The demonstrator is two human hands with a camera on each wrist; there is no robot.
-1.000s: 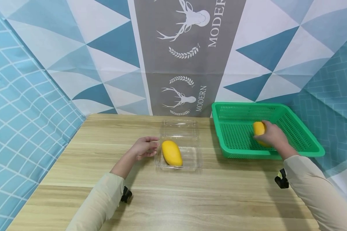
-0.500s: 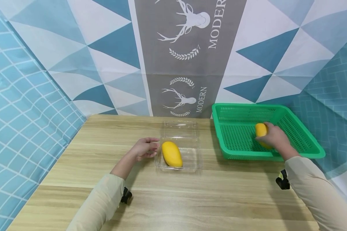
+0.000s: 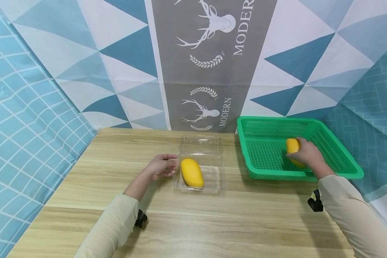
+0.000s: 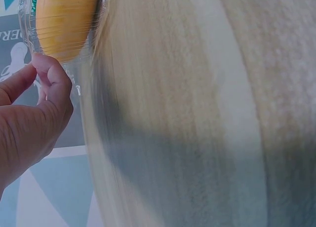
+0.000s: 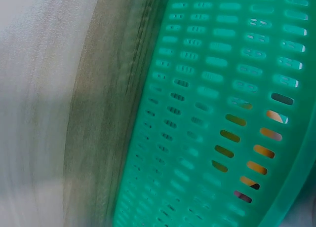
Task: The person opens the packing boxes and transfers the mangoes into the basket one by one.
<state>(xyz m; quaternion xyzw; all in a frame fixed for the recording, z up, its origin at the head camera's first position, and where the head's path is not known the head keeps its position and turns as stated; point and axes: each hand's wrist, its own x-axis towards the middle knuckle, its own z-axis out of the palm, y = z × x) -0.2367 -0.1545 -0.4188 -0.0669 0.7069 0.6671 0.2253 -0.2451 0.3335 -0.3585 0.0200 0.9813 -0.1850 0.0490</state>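
The right hand [image 3: 307,154] has its grip closed round one mango [image 3: 292,147] inside the green basket [image 3: 277,174]. The left hand [image 3: 161,167] pinches the left edge of the clear box [image 3: 211,176], where a second mango [image 3: 192,172] lies (toward that same side). Box and basket stand on the desk [image 3: 213,222].

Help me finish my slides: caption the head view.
Right hand grips a yellow fruit in a green basket; left hand holds the edge of a clear container with another fruit inside.
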